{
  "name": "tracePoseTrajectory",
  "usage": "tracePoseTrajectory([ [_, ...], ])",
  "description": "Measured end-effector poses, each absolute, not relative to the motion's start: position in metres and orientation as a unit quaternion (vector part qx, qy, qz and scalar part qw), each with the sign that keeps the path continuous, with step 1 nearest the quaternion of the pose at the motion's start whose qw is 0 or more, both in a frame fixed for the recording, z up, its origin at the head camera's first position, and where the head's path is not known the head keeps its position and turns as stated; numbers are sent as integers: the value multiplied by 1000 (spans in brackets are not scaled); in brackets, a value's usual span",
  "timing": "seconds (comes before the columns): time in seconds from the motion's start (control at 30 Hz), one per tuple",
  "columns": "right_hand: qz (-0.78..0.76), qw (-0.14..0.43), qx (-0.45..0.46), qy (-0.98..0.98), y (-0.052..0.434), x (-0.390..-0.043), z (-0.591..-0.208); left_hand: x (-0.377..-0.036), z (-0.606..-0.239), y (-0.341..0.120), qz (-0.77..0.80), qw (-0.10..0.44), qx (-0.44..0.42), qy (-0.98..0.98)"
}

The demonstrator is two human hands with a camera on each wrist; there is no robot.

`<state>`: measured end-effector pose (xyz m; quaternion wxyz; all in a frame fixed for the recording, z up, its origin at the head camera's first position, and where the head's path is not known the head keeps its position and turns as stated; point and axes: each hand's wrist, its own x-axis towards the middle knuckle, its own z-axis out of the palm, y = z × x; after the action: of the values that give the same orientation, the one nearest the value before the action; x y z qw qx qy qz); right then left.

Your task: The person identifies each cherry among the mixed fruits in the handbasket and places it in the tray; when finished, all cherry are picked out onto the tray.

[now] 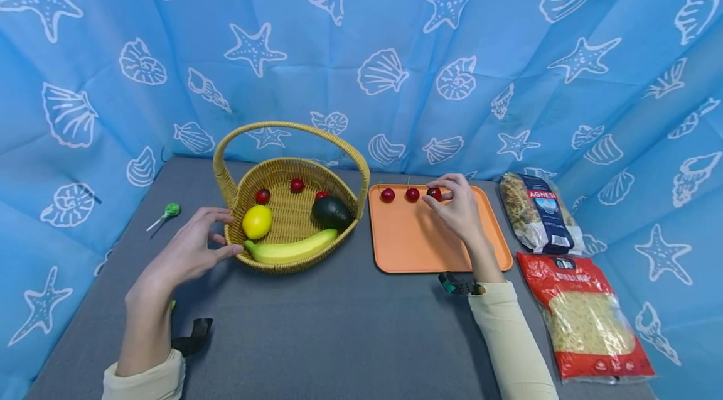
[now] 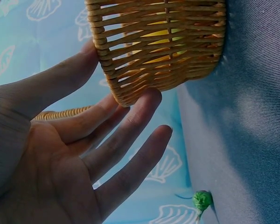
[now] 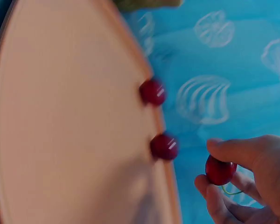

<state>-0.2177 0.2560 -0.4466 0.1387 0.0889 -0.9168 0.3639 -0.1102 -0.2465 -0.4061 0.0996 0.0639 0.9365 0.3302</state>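
Note:
My right hand [image 1: 459, 208] pinches a dark red cherry [image 3: 220, 170] between thumb and fingers, above the far edge of the orange tray [image 1: 395, 249]; its thin green stem shows in the right wrist view. Two more cherries, one [image 1: 387, 195] at the left and one [image 1: 412, 194] nearer the hand, sit along that edge. My left hand [image 1: 189, 246] touches the left rim of the wicker basket [image 1: 294, 218], thumb and fingers spread apart. Inside the basket are a lemon [image 1: 257, 221], a banana [image 1: 290, 248], an avocado [image 1: 332, 212] and three cherries [image 1: 297, 185], one partly hidden by the avocado.
A green lollipop [image 1: 172, 210] lies left of the basket. Right of the tray are an Agnesi pasta bag [image 1: 542, 211] and a red packet [image 1: 587, 318] with pale contents. A blue shell-print curtain [image 1: 350, 42] hangs behind the grey table [image 1: 316, 337]. The basket's handle [image 1: 294, 125] stands up.

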Motion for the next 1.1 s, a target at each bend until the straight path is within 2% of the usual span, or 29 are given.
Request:
tracePoseTrajectory([
  [0.2,354,70,82,-929,273,-234,-463,-110,-407,-247,332,96,65,936],
  [0.33,342,50,100,-933,276,-243,-468,-109,-406,-247,332,96,64,936],
  [0.63,331,21,85,-940,277,-252,-473,-109,-406,-247,332,97,63,936],
  [1.1,342,27,92,-935,278,-247,-471,-109,-408,-247,333,89,69,936],
])
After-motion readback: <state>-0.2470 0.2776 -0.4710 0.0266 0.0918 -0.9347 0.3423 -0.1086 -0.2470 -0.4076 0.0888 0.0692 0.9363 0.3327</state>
